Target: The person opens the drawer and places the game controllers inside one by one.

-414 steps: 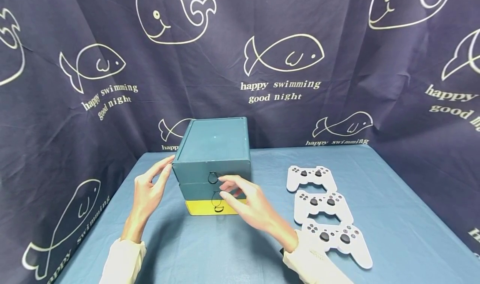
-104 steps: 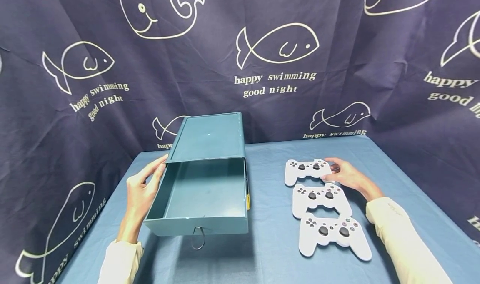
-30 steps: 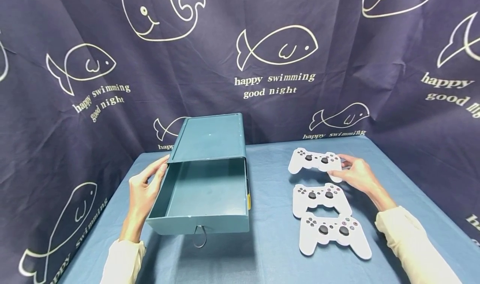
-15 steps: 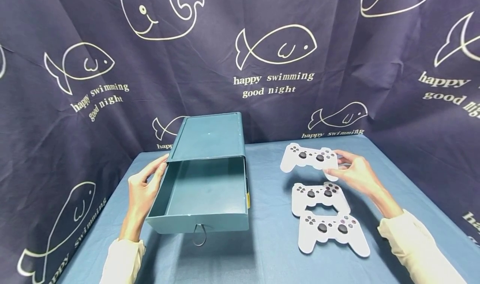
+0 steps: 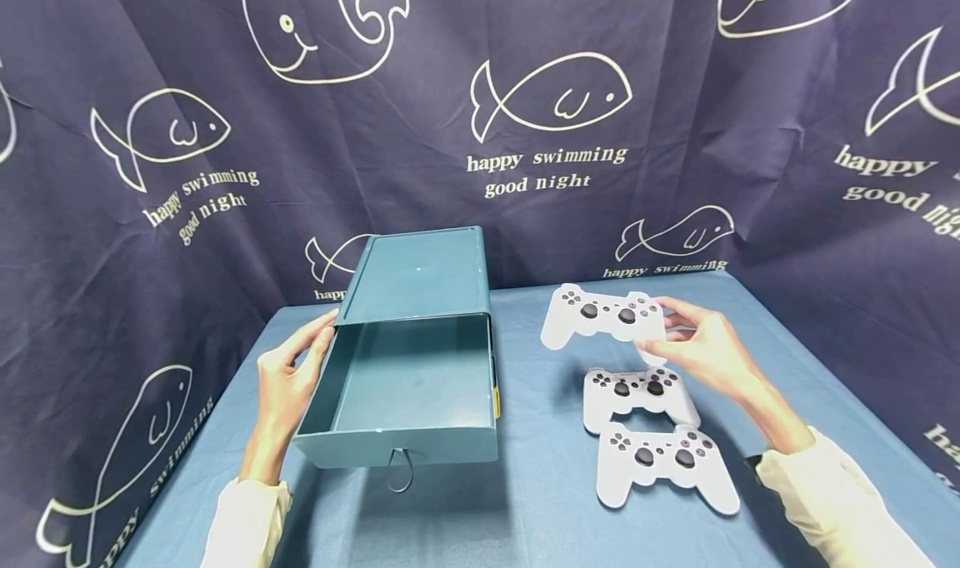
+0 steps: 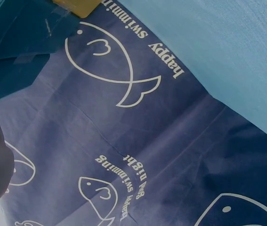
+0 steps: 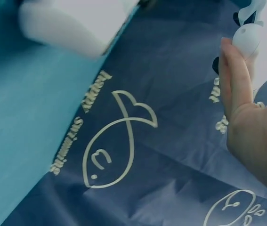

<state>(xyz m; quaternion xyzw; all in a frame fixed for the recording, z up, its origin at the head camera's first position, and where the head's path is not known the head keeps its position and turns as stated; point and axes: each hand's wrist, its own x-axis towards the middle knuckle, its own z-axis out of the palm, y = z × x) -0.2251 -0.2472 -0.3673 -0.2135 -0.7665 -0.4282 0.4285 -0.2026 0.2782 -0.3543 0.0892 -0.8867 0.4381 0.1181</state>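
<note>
A white game controller (image 5: 604, 315) hangs above the blue tabletop, tilted, with its right end pinched between the thumb and fingers of my right hand (image 5: 708, 347). In the right wrist view the same hand (image 7: 253, 106) grips a controller's rounded white handle (image 7: 250, 40). Two more white controllers lie nearer me: one in the middle (image 5: 637, 389), the other in front (image 5: 663, 468), their edges touching or overlapping. My left hand (image 5: 288, 376) rests its fingertips against the left front corner of the teal drawer box (image 5: 423, 272). Its top drawer (image 5: 420, 376) is pulled out, with bare inside.
A wire ring pull (image 5: 401, 472) hangs from the drawer front. A yellow lower drawer (image 5: 497, 401) peeks out at the box's right side. Dark blue cloth (image 5: 555, 243) with fish drawings surrounds the blue tabletop (image 5: 543, 501) at the back and sides.
Against the earliest frame, the top drawer has come out. My right hand has since lifted the rearmost controller and carried it left, towards the box. The left hand stays at the corner.
</note>
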